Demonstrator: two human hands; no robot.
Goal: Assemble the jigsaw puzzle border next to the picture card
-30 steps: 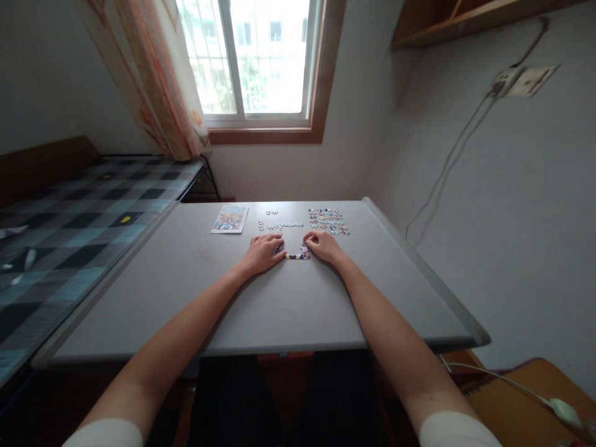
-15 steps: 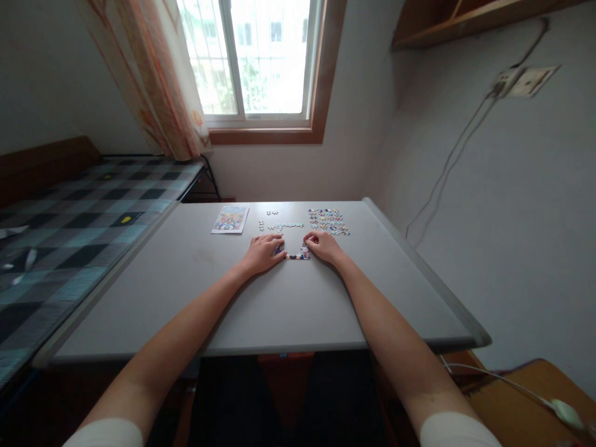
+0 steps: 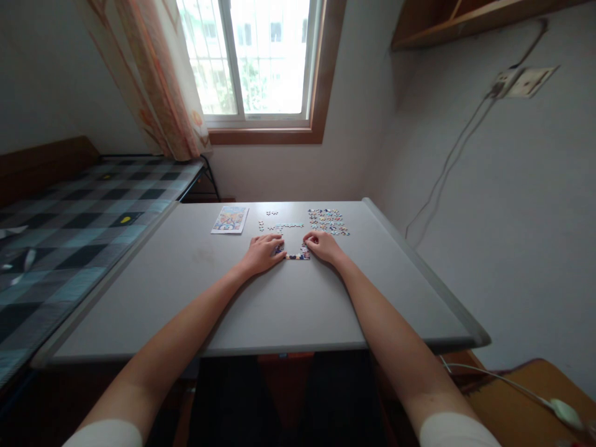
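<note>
On the white table a partly joined jigsaw puzzle [image 3: 297, 257] forms a U-shaped border, dark along its near edge. My left hand [image 3: 265, 253] lies flat over its left side, fingers stretched out and covering some of the pieces. At the right side, my right hand [image 3: 322, 245] has its thumb and forefinger pinched at a puzzle piece [image 3: 305, 247], partly hidden by the fingers. Just beyond the hands lies a joined strip of pale-green pieces [image 3: 289, 225]. Loose puzzle pieces [image 3: 326, 218] are spread in rows at the back right.
A printed picture sheet [image 3: 230, 220] lies at the table's back left, with a few loose pieces [image 3: 272, 213] to its right. A checked bed [image 3: 93, 217] stands along the left, a wall [image 3: 488, 186] along the right. The table's near edge [image 3: 284, 349] is close to my body.
</note>
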